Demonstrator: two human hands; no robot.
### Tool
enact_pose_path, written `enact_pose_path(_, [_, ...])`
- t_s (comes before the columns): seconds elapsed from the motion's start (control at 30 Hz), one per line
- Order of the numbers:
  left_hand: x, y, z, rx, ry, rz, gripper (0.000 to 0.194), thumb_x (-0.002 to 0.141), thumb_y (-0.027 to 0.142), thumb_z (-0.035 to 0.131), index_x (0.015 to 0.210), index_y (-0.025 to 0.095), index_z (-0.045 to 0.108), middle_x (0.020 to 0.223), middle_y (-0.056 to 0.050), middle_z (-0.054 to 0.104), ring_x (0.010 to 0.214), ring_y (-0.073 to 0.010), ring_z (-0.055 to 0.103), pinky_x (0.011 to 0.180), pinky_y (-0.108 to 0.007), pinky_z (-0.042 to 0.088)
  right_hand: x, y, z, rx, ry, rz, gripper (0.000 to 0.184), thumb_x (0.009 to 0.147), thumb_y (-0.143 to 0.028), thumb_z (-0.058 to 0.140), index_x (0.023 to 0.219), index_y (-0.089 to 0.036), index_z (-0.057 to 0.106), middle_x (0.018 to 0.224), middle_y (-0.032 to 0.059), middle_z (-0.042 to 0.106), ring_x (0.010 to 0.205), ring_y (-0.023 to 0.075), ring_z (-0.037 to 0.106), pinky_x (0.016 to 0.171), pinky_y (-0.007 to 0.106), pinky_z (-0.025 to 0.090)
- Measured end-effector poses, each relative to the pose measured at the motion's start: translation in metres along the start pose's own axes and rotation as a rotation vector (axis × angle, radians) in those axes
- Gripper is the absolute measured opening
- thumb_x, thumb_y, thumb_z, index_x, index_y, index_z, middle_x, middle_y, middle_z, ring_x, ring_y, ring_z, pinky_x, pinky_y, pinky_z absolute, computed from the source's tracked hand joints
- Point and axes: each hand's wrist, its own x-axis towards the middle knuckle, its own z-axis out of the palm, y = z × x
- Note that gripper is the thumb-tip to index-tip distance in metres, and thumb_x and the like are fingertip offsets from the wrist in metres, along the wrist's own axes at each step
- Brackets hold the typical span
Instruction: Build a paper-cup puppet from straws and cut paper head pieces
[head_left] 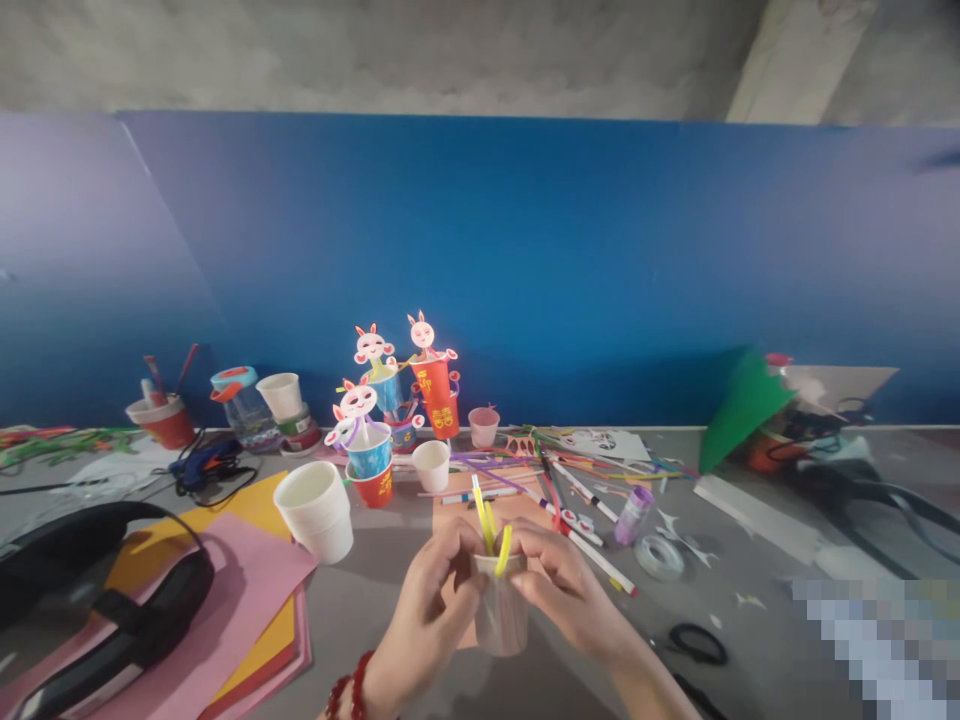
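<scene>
Head view: both hands (436, 592) hold a cup (502, 622) near markers (585, 490) and tape (660, 574).

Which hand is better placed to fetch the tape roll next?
The right hand, probably: it is nearer the tape roll, and the left hand would have to reach across the cup.

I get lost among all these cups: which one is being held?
The pale cup between left hand and right hand, yellow strips at its rim; the others, like the large white cup, stand untouched.
</scene>
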Motion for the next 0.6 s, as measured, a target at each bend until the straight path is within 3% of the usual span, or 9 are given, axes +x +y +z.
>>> enact_pose_path(0.3, [0.0019,0.0016,0.0017,0.000,0.000,0.011,0.019,0.096,0.029,0.049,0.079,0.020,0.050,0.074,0.001,0.046,0.068,-0.0143,0.043,0.062,-0.026,0.035,-0.0006,0.0056,-0.0005,-0.037,0.007,0.011,0.017,0.089,-0.023,0.051,0.073,-0.020,0.053,0.076,-0.0015,0.048,0.071,0.0144,0.046,0.062,0.025,0.034])
enact_pose_path(0.6, [-0.0016,-0.0035,0.0007,-0.038,-0.001,-0.010,0.019,0.097,0.027,0.046,0.080,0.020,0.050,0.075,0.001,0.045,0.069,-0.0143,0.042,0.063,-0.026,0.034,0.0014,0.0045,0.0020,-0.057,0.044,-0.043,0.019,0.085,-0.016,0.047,0.067,-0.021,0.045,0.072,-0.0021,0.047,0.071,0.0148,0.046,0.064,0.025,0.034])
